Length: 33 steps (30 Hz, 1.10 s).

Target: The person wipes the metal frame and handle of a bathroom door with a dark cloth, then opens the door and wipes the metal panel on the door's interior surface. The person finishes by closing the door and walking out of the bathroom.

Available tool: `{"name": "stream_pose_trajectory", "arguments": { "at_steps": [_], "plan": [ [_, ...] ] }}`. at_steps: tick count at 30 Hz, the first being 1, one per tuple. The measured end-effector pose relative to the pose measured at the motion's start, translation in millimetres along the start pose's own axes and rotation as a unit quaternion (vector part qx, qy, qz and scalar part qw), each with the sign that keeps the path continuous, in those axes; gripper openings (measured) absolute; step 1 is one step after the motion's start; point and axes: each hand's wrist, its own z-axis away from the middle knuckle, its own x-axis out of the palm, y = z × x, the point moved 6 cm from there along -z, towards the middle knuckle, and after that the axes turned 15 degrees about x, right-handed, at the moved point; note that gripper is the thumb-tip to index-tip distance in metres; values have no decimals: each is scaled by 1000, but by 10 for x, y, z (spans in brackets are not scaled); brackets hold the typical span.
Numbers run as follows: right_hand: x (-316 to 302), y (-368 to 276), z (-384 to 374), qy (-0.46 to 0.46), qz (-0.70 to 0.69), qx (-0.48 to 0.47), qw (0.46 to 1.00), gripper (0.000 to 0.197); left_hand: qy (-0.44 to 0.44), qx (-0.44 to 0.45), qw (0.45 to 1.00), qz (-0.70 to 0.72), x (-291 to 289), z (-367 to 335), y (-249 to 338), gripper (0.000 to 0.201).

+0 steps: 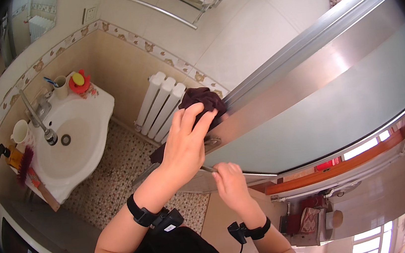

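Observation:
My left hand [184, 143] presses a dark brown cloth [203, 101] against the metal frame of a frosted glass door [310, 109], near the door's lock plate. The cloth bunches under my fingertips and hangs partly past them. My right hand [230, 183] is below, fingers closed around the door's thin metal handle [208, 168] at the door edge. Both wrists wear black bands with small devices.
A white washbasin [72, 141] with a tap stands at the left, with cups, a soap bottle and a brush around it. A white radiator [160, 106] is against the tiled wall behind the door. The floor has speckled mosaic tiles. A towel rail is mounted high on the wall.

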Motion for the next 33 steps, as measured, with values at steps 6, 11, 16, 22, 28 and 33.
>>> {"name": "stream_pose_trajectory", "arguments": {
  "at_steps": [6, 11, 16, 22, 28, 33],
  "plan": [
    [44, 28, -25, 9, -11, 0, 1000, 8, 44, 67, 997, -4, -59, -628, 140, 55],
    [58, 51, -43, 16, -12, 7, 1000, 8, 109, 150, 983, 1, -99, -1366, 273, 56],
    [56, 48, -82, 10, -12, 12, 1000, 8, 75, 128, 989, 13, -96, -1189, 165, 58],
    [20, 9, -98, 23, -18, 0, 1000, 8, 13, 52, 997, 46, -59, -372, -70, 55],
    [42, 18, -83, 17, 17, 7, 1000, 8, 36, 94, 994, 41, -37, -564, -45, 61],
    [56, 29, -74, 39, 11, -3, 999, 9, 79, 187, 979, 5, -98, -1490, 161, 65]
  ]
}}
